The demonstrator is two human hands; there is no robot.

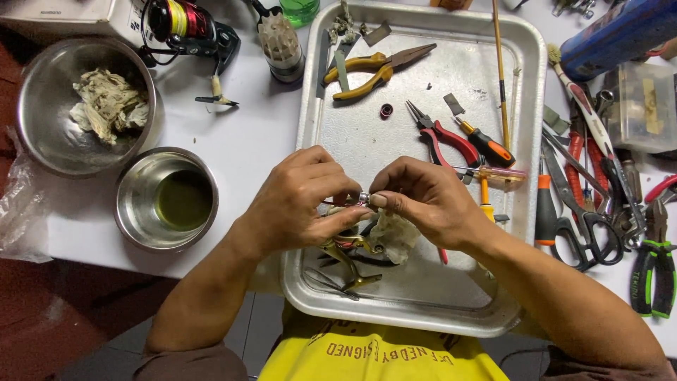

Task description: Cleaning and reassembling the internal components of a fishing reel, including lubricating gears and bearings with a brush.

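— Both hands met over the metal tray (525, 85), didn't they?

— Yes. Her or his left hand (300, 204) and right hand (423, 201) were closed, fingertips pinching one small silvery part (364, 198) between them, just above the tray's near half.

— What lay under them?

— A gold-coloured reel frame (347, 255) and a grubby rag (393, 236), on the tray floor beneath the hands.

— And farther up the tray?

— Yellow-handled pliers (370, 69), red-handled pliers (444, 134) and an orange-and-black screwdriver (486, 144).

— Left of the tray?

— A small steel bowl (137, 212) holding greenish liquid, and behind it a larger bowl (42, 120) with crumpled paper. Scissors (582, 212) lay right of the tray.
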